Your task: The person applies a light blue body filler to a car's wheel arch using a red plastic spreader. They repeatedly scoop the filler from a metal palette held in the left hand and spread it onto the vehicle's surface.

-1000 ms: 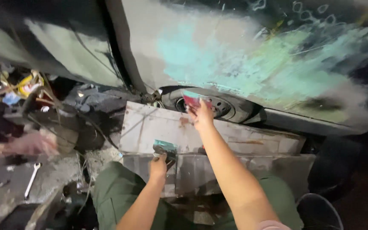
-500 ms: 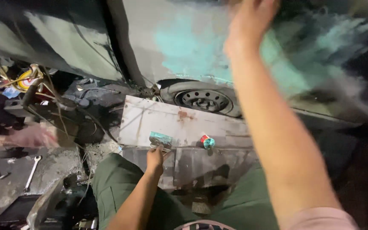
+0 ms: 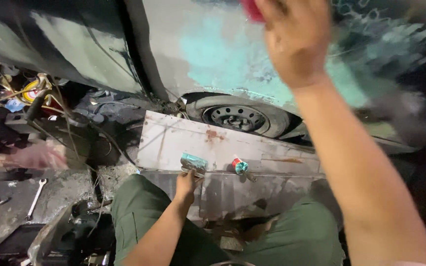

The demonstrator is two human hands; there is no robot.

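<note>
A putty scraper (image 3: 194,163) smeared with teal filler is gripped at its handle by the closed fingers of the left hand (image 3: 187,183), at seven o'clock from the wheel (image 3: 236,118), over a grey metal sheet (image 3: 173,140). At three o'clock from it, a small teal-and-red piece (image 3: 239,166) is seen. At one o'clock, the blurred right hand (image 3: 299,42) is raised against the car panel (image 3: 213,49), fingers curled about something red (image 3: 252,9).

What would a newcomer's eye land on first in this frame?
The raised right hand, blurred, fills the upper middle, a red object in its grip against the grey car body panel smeared with turquoise filler. Lower down, the left hand holds a turquoise-coated flat scraper on the rust-spotted metal sheet before the black steel-rimmed wheel.
</note>
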